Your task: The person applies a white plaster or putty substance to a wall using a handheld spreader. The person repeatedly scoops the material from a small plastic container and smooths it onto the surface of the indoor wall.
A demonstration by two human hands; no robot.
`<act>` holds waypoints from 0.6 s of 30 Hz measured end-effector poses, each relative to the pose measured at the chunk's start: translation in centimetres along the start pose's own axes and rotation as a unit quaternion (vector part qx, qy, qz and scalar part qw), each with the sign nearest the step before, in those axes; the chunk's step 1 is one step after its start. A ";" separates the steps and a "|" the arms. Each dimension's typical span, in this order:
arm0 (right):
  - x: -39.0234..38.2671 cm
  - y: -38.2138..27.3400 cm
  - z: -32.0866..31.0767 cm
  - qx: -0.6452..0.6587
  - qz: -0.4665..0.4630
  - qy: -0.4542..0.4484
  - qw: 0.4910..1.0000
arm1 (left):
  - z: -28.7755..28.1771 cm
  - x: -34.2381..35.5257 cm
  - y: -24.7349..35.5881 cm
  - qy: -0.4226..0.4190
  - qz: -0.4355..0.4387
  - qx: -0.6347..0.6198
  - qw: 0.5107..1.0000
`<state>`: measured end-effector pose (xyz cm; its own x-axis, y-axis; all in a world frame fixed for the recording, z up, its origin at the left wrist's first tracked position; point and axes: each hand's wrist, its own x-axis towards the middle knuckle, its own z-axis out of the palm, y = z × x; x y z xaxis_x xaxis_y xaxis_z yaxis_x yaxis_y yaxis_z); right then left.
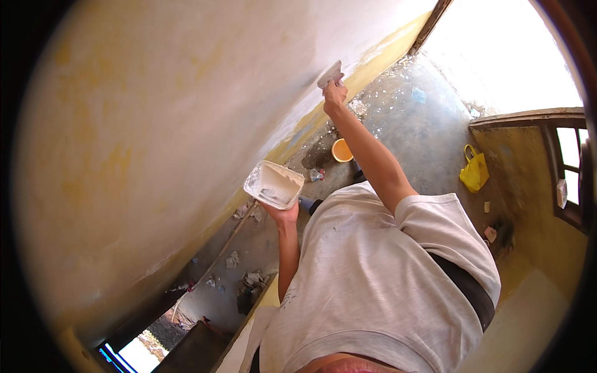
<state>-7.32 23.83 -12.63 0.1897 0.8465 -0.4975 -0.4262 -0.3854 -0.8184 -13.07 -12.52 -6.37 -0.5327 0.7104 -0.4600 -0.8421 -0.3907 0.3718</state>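
Note:
My left hand holds a white rectangular plastic tub from below, smeared inside with pale paste. My right arm reaches forward, and my right hand grips a wide flat scraper, its blade at or against the wall. The wall is coated in white over patchy yellow, with a yellow band along its lower part. I cannot tell whether the blade touches it.
An orange bucket sits on the debris-strewn concrete floor. A yellow bag is by the right wall below a wood-framed window. A bright doorway opens at the upper right. A long pole and scraps lie along the wall base.

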 end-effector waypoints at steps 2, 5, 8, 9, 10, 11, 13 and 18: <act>-3.8 0.5 4.3 -0.047 -0.059 -0.065 0.995 | -0.3 0.3 0.0 -0.008 -0.011 0.008 1.000; -13.9 2.0 4.2 -0.167 -0.119 -0.154 0.967 | -1.1 -0.4 0.3 0.021 0.027 0.007 0.999; -15.8 3.1 -3.6 -0.170 -0.129 -0.365 0.906 | -0.9 -0.9 0.8 0.033 0.022 0.015 0.999; -13.1 4.8 -6.4 -0.202 -0.125 -0.347 0.908 | -0.2 -0.6 0.8 0.027 0.016 0.021 0.999; -10.3 6.1 -8.9 -0.235 -0.117 -0.331 0.906 | 0.2 -0.3 0.8 0.026 0.013 0.024 0.999; -8.1 5.7 -10.0 -0.167 -0.068 -0.306 0.935 | -0.2 -0.5 1.0 0.033 0.018 0.022 0.999; -0.5 4.7 -11.1 -0.147 -0.061 -0.136 0.978 | 0.7 -0.2 0.8 0.028 0.007 0.027 0.999; 7.5 -0.9 -6.9 -0.129 -0.142 -0.072 0.979 | -0.1 -0.4 1.1 0.042 0.010 0.046 0.998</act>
<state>0.63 28.00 -17.66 0.1329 0.9689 -0.2085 -0.1330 -0.1911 -0.9725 -13.80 -13.26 -5.85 -0.5572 0.6495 -0.5173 -0.8224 -0.3458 0.4517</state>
